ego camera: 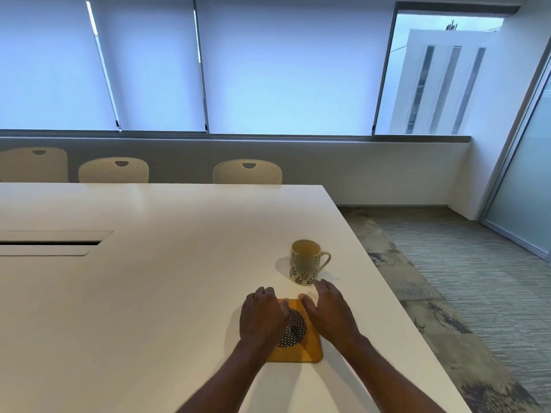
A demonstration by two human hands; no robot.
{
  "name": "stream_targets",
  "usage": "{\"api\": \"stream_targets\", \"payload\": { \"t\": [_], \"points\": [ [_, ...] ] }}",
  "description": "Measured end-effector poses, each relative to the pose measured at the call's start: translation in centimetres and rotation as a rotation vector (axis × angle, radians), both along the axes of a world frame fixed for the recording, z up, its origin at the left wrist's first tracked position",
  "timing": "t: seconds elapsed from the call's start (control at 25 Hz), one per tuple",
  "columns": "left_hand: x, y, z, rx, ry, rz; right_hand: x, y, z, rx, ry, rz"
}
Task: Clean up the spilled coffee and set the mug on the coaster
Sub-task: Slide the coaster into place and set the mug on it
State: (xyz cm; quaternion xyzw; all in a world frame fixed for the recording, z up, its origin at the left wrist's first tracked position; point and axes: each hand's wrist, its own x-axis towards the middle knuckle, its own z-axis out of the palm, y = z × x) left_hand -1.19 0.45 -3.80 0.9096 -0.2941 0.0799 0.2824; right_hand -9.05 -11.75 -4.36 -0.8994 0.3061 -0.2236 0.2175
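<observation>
A cream mug (304,262) with a dark leaf pattern stands upright on the white table (155,293), handle to the right. Just in front of it lies an orange square coaster (310,351) with a black-and-white patterned disc (295,327) in its middle. My left hand (261,315) lies palm down over the coaster's left part, fingers loosely bent. My right hand (329,311) lies over its right edge, fingers stretched toward the mug's base, not touching it. No spilled coffee or cloth shows on the table.
The table's right edge (396,296) runs close beside the mug and my right arm, with carpet below. A cable slot (50,242) sits in the table at the left. Three pale chairs (247,172) stand along the far side.
</observation>
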Motion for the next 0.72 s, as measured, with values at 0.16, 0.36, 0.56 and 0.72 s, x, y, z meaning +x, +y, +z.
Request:
{"api": "stream_targets", "payload": {
  "t": [0.16, 0.36, 0.56, 0.72],
  "points": [
    [0.7, -1.3, 1.1, -0.086, 0.026, 0.004, 0.6, -0.8, 1.0, -0.008, -0.049, 0.026],
    [2.2, -2.5, 1.7, -0.104, 0.042, -0.029, 2.1, -2.4, 2.6, 0.037, -0.108, -0.033],
    [4.1, -4.2, 1.8, -0.098, 0.103, -0.08, 3.9, -4.9, 3.3, 0.103, -0.146, -0.149],
    [5.8, -5.6, 1.9, -0.081, 0.15, -0.127, 5.4, -7.4, 3.1, 0.162, -0.126, -0.21]
  ]
}}
